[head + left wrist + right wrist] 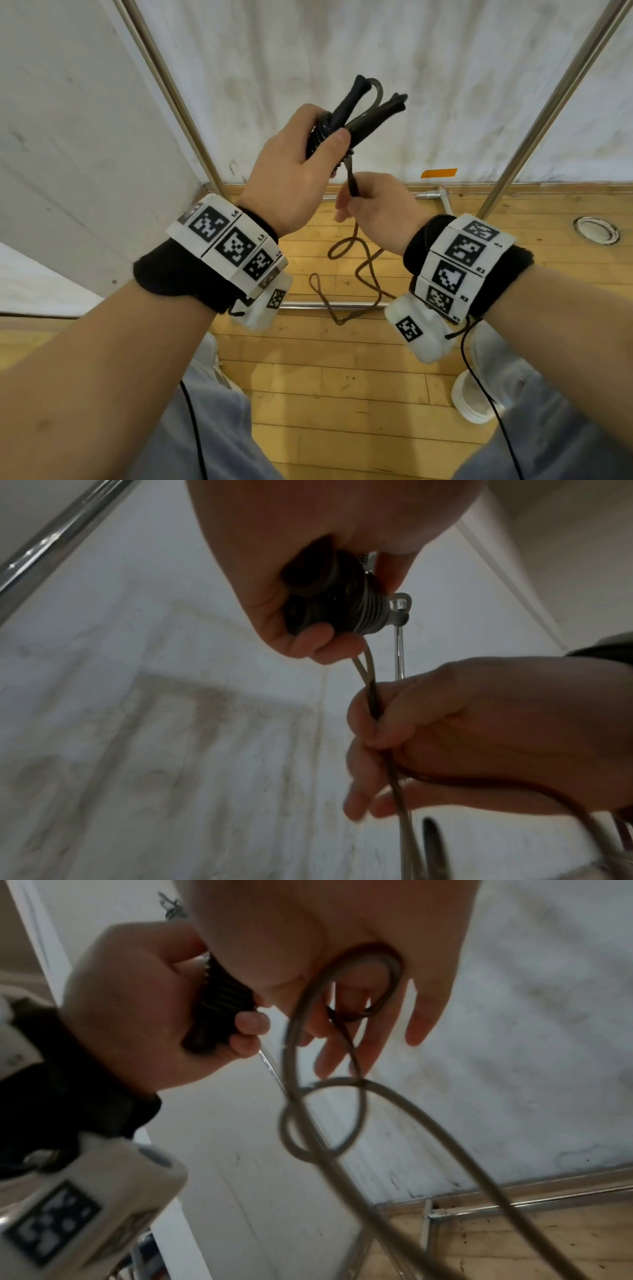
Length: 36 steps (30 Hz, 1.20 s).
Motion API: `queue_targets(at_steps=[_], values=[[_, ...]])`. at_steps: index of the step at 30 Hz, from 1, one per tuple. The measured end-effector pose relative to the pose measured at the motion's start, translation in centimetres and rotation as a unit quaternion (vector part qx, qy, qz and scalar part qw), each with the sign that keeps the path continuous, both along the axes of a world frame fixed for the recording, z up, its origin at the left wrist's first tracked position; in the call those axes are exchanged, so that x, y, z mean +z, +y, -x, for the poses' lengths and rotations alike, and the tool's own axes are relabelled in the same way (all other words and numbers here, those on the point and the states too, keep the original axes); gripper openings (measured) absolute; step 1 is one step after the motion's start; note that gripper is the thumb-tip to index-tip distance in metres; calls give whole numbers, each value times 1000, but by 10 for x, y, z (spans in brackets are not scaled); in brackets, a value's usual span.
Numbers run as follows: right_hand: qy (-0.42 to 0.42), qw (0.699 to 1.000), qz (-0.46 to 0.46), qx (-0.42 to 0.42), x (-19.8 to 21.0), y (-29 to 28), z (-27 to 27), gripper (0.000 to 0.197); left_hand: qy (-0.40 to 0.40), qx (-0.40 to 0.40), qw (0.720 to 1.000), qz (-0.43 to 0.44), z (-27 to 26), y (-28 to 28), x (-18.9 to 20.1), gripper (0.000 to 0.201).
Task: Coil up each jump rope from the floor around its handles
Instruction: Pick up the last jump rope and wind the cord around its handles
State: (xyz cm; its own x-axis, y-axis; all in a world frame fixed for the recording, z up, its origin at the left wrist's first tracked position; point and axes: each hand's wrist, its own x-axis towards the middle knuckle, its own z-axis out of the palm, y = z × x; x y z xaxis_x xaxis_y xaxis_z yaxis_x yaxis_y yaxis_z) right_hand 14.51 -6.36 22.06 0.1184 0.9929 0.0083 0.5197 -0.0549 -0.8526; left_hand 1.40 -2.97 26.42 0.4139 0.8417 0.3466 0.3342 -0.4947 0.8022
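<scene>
Steel frame poles (pixel 548 113) — wooden floor (pixel 342 394) beneath

Your two black, ribbed jump-rope handles (pixel 356 113) sit side by side just above the centre of the head view, tips splayed apart toward the top. Several turns of the thin grey-brown rope (pixel 352 181) already wrap their lower ends. From there the cord drops toward the middle of the frame, then trails in loose loops (pixel 342 274) over the wooden floor (pixel 342 394), lower centre.
</scene>
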Motion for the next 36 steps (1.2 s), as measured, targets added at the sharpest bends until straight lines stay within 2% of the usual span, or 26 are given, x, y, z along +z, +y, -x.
queue_targets(at_steps=[3,5,7,10,14,17,21,24,27,33,36], values=[[69,996,42,47,-4,-1,6,21,20,33,999,-18,3,6,0,15],[72,994,55,67,-7,-2,5,19,37,57,997,-37,8,14,0,15],[32,995,48,76,-7,-3,1,22,66,88,993,-47,16,25,-1,18],[-32,995,27,87,-4,-3,-3,22,163,127,976,-66,28,38,-10,28],[-124,987,18,103,-1,-5,1,27,243,143,956,-83,33,46,-22,34],[-183,979,5,90,7,-4,1,32,290,142,943,-87,32,49,-29,38],[-241,966,-18,90,17,-4,-1,36,324,143,931,-84,27,50,-37,33],[-270,958,-36,90,20,-7,-2,36,352,135,923,-79,21,49,-43,30],[-279,956,-56,70,21,-8,-11,28,392,113,910,-72,19,48,-42,28],[-278,952,-127,13,23,-6,-24,31,457,-9,888,-48,11,29,-43,24],[-262,956,-133,-7,22,-2,-29,32,462,-36,883,-72,8,22,-44,24]])
